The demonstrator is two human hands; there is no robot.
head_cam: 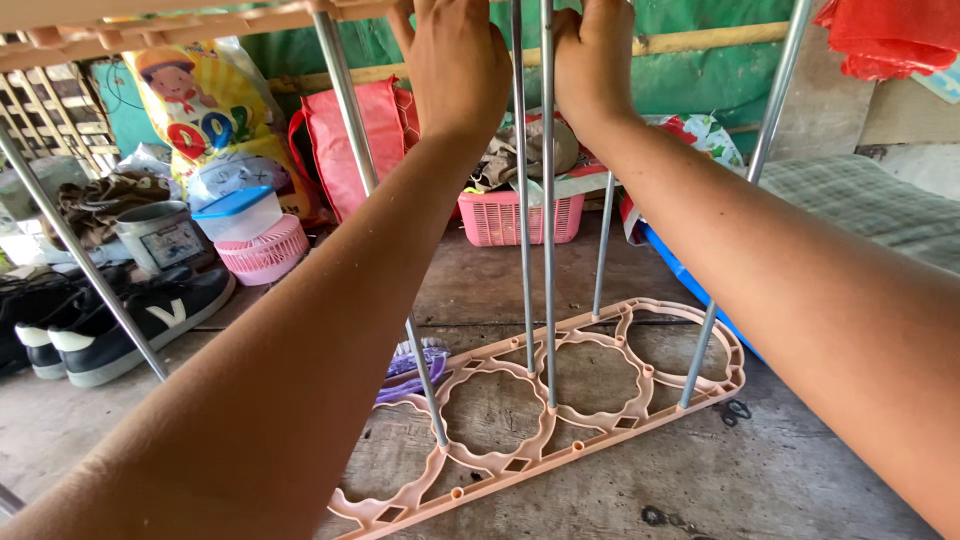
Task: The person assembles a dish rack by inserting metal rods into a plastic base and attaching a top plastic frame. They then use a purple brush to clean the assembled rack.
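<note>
Both forearms reach up from the camera. Below them a peach plastic openwork shelf panel with round cut-outs [560, 400] lies on the worn wooden floor [800, 480], thin silver metal rods [547, 200] standing in its sockets. Rods look stiff and slippery, the plastic light and somewhat brittle; gripping near the joints seems safest. Farther up, the left hand [455, 60] and right hand [592, 65] press against the upper peach shelf [200, 25]; whether the fingers clamp it cannot be told. Beyond sits a pink plastic basket [520, 215].
</note>
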